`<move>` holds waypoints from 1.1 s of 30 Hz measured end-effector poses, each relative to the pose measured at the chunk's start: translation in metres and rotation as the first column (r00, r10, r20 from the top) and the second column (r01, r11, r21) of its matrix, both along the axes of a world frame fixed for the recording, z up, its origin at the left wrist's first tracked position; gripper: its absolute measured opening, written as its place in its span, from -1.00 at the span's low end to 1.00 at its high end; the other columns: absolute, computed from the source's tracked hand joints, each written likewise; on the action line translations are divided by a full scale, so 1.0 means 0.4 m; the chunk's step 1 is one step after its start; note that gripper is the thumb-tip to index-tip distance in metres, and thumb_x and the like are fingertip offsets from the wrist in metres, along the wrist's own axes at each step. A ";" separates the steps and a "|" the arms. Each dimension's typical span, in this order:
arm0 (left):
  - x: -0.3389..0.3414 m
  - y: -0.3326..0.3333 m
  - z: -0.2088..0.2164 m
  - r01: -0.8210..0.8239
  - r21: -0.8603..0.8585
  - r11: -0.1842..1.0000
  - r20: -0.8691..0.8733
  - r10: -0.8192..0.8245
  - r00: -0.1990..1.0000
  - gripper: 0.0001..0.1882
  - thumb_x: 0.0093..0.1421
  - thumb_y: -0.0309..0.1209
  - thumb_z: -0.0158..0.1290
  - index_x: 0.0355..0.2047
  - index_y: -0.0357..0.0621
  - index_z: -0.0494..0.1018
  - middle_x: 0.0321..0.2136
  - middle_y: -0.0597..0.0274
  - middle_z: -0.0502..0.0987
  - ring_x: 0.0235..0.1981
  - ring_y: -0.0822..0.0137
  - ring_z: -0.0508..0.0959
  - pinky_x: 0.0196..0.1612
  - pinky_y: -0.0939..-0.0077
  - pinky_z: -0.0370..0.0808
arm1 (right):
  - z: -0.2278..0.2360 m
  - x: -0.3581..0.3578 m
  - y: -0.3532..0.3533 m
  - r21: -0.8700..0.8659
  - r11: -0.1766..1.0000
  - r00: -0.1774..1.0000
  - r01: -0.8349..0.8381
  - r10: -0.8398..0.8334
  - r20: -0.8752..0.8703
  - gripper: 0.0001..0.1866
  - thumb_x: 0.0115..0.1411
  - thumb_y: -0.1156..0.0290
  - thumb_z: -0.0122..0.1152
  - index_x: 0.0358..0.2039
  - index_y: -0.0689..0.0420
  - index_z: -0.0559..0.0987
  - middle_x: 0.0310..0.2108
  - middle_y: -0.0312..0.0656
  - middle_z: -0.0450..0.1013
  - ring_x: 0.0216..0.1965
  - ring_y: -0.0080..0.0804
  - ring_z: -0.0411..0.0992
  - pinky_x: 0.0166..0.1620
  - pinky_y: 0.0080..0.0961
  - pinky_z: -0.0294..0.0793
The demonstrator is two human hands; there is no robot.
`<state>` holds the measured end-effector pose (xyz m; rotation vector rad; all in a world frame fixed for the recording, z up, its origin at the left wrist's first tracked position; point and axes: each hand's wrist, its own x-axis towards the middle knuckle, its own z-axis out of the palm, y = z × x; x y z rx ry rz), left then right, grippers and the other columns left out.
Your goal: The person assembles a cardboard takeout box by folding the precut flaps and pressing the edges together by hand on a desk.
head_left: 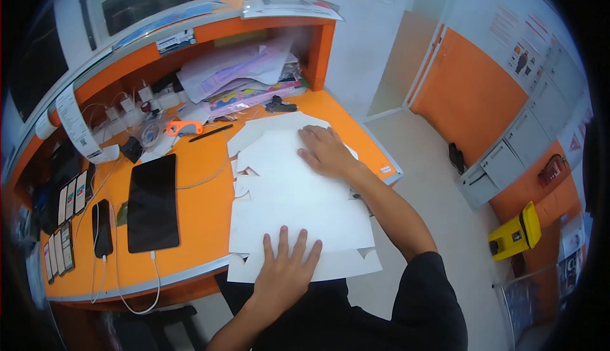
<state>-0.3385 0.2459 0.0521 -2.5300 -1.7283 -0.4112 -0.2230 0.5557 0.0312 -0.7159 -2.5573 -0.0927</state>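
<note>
A flat white cardboard box blank [289, 192] with cut flaps and slots along its sides lies on the orange desk [206, 205]. Its near end sticks out past the desk's front edge. My left hand [286, 271] rests flat on that near end with the fingers spread. Toward the far right of the blank, my right hand [325, 151] presses down with its palm low and fingers stretched out. Neither hand grips anything. My right forearm covers part of the blank's right side flaps.
Left of the blank lie a black tablet [154, 205] with a cable, a black oblong device [102, 227] and several phones. Behind are a pen [211, 133], an orange-handled tool [184, 128], a small black object [280, 105] and heaped plastic bags [235, 74]. A yellow bin [516, 233] stands at right.
</note>
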 end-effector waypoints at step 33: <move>-0.317 0.000 0.010 -0.142 -0.431 0.891 0.716 0.434 0.547 -0.28 0.03 -0.67 0.36 0.24 -0.43 0.39 -0.05 -0.11 0.54 -0.16 0.22 0.67 -0.16 0.49 0.72 | 0.060 0.358 -0.428 -0.982 0.159 0.893 -0.102 -0.421 -0.161 -0.63 0.17 0.34 0.52 -0.14 0.32 0.61 -0.45 -0.23 0.63 -0.47 -0.60 0.53 -0.35 -0.66 0.47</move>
